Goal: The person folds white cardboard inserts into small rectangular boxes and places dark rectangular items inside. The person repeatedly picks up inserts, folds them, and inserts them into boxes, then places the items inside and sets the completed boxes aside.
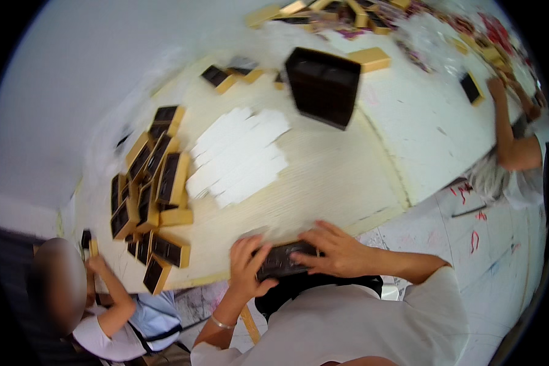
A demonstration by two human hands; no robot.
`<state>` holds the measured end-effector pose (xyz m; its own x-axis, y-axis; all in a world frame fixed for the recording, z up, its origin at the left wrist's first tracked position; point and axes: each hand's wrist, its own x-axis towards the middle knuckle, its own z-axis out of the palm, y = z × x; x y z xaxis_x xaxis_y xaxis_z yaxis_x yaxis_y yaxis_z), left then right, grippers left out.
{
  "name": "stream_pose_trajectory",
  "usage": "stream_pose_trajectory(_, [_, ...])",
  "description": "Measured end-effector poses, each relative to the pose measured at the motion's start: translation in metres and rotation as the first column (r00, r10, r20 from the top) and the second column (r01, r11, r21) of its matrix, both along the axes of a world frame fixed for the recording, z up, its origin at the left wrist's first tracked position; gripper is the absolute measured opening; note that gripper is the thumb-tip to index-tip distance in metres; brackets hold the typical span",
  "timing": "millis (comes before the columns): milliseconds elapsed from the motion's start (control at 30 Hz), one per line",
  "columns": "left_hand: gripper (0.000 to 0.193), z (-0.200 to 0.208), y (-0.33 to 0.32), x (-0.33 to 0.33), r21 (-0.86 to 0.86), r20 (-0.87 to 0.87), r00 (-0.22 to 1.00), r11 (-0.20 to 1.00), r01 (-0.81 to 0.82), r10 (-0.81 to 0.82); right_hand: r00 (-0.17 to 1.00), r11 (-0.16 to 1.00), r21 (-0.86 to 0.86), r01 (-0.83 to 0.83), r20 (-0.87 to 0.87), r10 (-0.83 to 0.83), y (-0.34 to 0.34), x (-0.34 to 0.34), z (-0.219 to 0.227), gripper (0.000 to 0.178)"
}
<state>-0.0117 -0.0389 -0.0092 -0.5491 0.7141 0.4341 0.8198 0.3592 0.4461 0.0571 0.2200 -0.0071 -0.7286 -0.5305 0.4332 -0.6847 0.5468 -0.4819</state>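
Observation:
At the table's near edge lies a dark brown, shiny tray (280, 260) with moulded hollows, low in front of my body. My left hand (247, 263) grips its left end, the thumb low along the near side. My right hand (334, 249) holds the other end, its fingers bent over the top. Whether a gold box sits beneath the tray is hidden. Just beyond my hands is a loose spread of white paper slips (241, 155). Behind them stands a tall dark stack of what look like nested trays (323, 85).
Several gold boxes with dark insides (172, 177) are heaped at the left. More gold boxes (218, 78) lie farther back, beside clear plastic wrap (430, 43). One co-worker (116, 317) sits at the lower left, another (521, 146) at the right. The table (329, 183) has a curved near edge.

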Motion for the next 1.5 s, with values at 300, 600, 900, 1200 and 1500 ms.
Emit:
stream_pose_trajectory(300, [0.038, -0.007, 0.009, 0.002, 0.202, 0.232, 0.906, 0.893, -0.401, 0.354, 0.733, 0.993, 0.109, -0.053, 0.68, -0.035, 0.21, -0.028, 0.144, 0.042])
stream_pose_trajectory(600, [0.031, -0.018, 0.01, 0.003, 0.174, 0.098, 0.921, 0.904, -0.39, 0.378, 0.521, 0.828, -0.227, 0.512, -0.684, -0.51, 0.143, -0.061, 0.14, 0.032])
stream_pose_trajectory(900, [0.025, -0.005, 0.014, 0.001, 0.194, 0.07, 0.938, 0.918, -0.347, 0.34, 0.98, 0.962, 0.23, 0.15, -0.164, -0.114, 0.004, -0.166, 0.032, 0.058])
stream_pose_trajectory(1200, [0.021, -0.004, 0.014, 0.001, 0.243, 0.066, 0.967, 0.936, -0.256, 0.248, 0.996, 0.952, 0.304, -0.041, 0.082, 0.017, -0.011, -0.183, 0.044, 0.025])
stream_pose_trajectory(1500, [0.032, 0.026, 0.014, 0.012, 0.548, -0.163, 0.842, 0.757, -0.356, 0.514, 0.707, 0.951, 0.307, 0.044, -0.682, 0.188, -0.015, -0.105, 0.095, 0.013])
